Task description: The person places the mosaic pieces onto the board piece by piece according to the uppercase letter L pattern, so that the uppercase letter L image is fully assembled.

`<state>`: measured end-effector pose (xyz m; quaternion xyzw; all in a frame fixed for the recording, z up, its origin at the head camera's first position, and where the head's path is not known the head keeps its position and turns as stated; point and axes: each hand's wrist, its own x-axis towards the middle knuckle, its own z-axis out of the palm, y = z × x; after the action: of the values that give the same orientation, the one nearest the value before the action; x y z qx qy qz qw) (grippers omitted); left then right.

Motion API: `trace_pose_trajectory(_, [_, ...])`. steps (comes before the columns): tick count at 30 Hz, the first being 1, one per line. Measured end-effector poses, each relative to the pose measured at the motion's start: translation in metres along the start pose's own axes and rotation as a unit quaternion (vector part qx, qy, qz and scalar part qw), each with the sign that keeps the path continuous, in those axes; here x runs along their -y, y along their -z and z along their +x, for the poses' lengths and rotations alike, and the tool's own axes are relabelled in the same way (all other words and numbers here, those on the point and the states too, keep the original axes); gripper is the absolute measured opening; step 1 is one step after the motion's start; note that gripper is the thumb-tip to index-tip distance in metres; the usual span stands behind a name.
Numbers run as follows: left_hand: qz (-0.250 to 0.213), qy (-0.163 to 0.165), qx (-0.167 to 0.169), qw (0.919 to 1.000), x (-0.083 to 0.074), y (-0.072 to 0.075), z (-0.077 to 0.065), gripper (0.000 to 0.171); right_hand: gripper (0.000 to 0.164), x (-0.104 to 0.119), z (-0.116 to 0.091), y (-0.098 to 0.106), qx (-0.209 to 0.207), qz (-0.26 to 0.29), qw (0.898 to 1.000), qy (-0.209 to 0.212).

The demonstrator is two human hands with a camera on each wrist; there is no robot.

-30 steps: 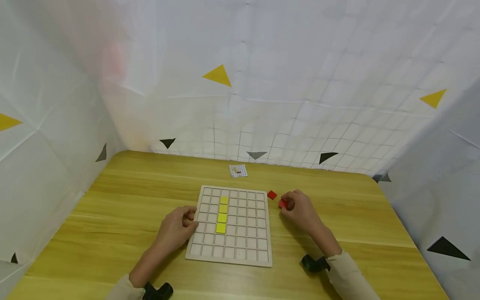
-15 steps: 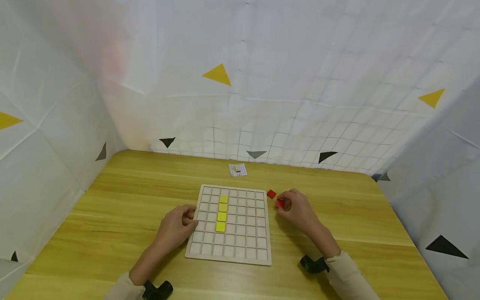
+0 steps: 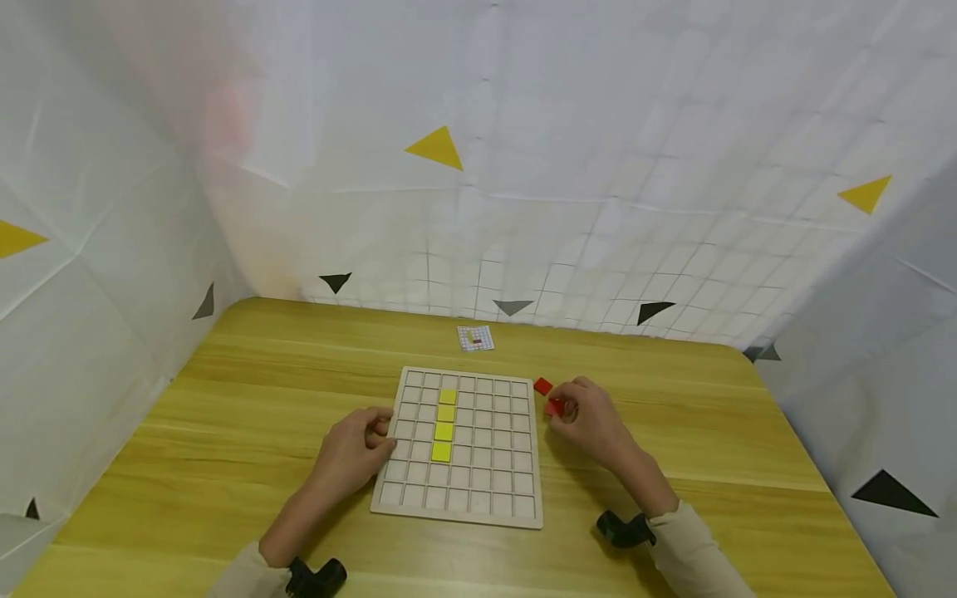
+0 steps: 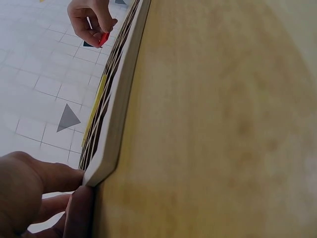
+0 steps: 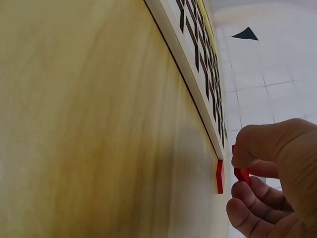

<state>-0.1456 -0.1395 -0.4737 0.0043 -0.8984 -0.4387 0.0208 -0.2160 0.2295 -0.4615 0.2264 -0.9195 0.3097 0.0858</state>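
Observation:
A pale wooden grid board [image 3: 499, 522] lies on the table, with a column of several yellow square tiles [image 3: 444, 431] in its left half. My left hand [image 3: 351, 453] holds the board's left edge between thumb and fingers. Just off the board's right side, my right hand [image 3: 594, 423] pinches a red square tile [image 3: 553, 408] between thumb and fingertips, partly covering it. The right wrist view shows this tile [image 5: 242, 174] raised off the tabletop. A second red tile [image 3: 543, 386] lies on the table beside the board's upper right corner.
Behind the board lies a small printed card [image 3: 475, 338] with a grid pattern and coloured squares. White sheeting [image 3: 598, 208] with triangle marks encloses the wooden table [image 3: 299, 357] at the back and sides. Black wrist cameras [image 3: 624, 529] sit by both sleeves.
My right hand, with the red tile pinched in it, has moved slightly left toward the board. The left hand and the board have stayed in place.

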Motion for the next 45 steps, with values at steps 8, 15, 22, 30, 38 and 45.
trace_pose_trajectory(8, [0.0,-0.001,-0.001,1.0,-0.001,0.001,-0.001,0.042,0.027,0.002,-0.002,-0.007,-0.011,0.002,1.0,0.029])
trace_pose_trajectory(15, [0.001,-0.011,-0.004,0.9999,-0.001,0.001,-0.001,0.041,0.027,0.007,-0.002,-0.013,-0.019,0.018,0.998,0.05])
trace_pose_trajectory(22, [0.004,-0.008,-0.002,1.0,-0.001,0.002,0.0,0.042,0.028,0.016,-0.002,-0.016,-0.008,0.028,0.999,0.033])
trace_pose_trajectory(30, [0.003,-0.011,-0.003,0.9999,0.001,0.0,0.0,0.042,0.028,0.024,-0.003,-0.02,-0.008,0.032,0.999,0.04])
trace_pose_trajectory(38, [0.004,-0.008,-0.004,1.0,0.001,-0.001,0.001,0.042,0.028,0.031,-0.003,-0.025,-0.005,0.044,0.998,0.04])
trace_pose_trajectory(45, [0.005,0.002,-0.001,1.0,0.002,0.0,0.001,0.043,0.029,0.04,0.0,-0.029,0.013,0.052,0.998,0.031])
